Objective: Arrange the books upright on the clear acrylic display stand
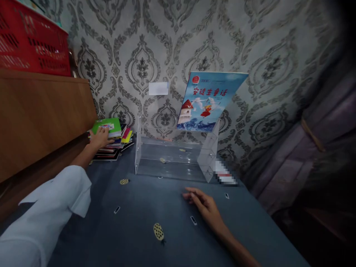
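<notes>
A person's left hand point(100, 139), palm down with fingers spread, rests on a green-covered book point(114, 123) atop an uneven stack of mixed-colour books and booklets point(111, 149) at the counter's far left; whether the fingers grip it cannot be told. The green book lies flat, cover up; partly hidden by the hand, its long axis is unclear. Beside the stack, a clear acrylic tiered rack point(169, 170) holds a blue picture-cover book point(213, 98) at its upper right, long axis upward and leaning right, front outward, red title characters above a red-roofed tower and waves. The green cover bears a small pale picture panel over white page edges. The right hand point(205, 204), fingers loosely bent, hovers unladen above the dark blue-grey, pineapple-print counter point(136, 226). Left, a red slotted plastic basket point(50, 50) sits on a brown wooden cabinet point(44, 115).
</notes>
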The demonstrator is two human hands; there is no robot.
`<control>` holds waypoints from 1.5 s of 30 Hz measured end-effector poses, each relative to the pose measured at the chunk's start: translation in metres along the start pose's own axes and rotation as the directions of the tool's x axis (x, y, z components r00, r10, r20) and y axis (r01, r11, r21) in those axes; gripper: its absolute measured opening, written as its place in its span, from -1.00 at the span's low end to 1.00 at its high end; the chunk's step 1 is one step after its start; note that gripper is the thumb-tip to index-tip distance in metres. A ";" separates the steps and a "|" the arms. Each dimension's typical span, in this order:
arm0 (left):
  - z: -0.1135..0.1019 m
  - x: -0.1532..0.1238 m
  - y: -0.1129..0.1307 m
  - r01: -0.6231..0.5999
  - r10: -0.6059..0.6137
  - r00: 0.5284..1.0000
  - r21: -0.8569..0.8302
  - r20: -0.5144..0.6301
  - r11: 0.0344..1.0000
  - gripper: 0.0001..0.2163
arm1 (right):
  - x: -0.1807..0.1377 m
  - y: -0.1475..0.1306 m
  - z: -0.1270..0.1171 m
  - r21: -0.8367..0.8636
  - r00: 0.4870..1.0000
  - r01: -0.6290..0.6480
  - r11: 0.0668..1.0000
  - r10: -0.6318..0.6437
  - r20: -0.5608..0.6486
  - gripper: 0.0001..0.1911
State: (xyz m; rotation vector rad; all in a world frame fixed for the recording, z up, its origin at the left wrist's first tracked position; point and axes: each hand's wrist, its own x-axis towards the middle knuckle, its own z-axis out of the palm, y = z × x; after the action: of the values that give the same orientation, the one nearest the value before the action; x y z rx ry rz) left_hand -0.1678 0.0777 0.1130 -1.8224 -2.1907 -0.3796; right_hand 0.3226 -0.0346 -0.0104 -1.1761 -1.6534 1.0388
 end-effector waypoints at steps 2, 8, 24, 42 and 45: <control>0.001 -0.001 -0.003 -0.004 0.004 1.000 0.002 -0.004 1.000 -0.34 | -0.003 0.003 0.002 0.010 1.000 -0.015 1.000 0.015 0.006 -0.45; -0.001 -0.013 -0.018 -0.058 0.059 0.998 0.047 -0.020 0.997 -0.48 | -0.004 0.004 0.000 0.027 0.999 -0.036 0.999 0.036 0.009 -0.53; -0.027 0.027 -0.010 -0.242 0.176 0.960 0.329 0.218 0.913 -0.75 | -0.005 0.001 -0.003 -0.020 0.998 -0.050 0.999 0.051 0.036 -0.30; -0.039 0.018 0.009 -0.326 0.275 0.944 0.408 0.181 0.853 -0.69 | -0.006 0.003 -0.002 -0.038 0.999 -0.019 0.999 0.021 0.047 -0.29; -0.037 0.022 0.017 -0.352 0.296 0.935 0.415 0.197 0.839 -0.71 | -0.006 0.005 -0.003 -0.044 0.999 -0.019 0.999 0.021 0.046 -0.30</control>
State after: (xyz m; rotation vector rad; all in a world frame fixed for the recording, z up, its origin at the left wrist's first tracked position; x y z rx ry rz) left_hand -0.1537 0.0877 0.1557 -1.9295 -1.7861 0.2961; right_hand 0.3281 -0.0391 -0.0154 -1.2075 -1.7112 1.0553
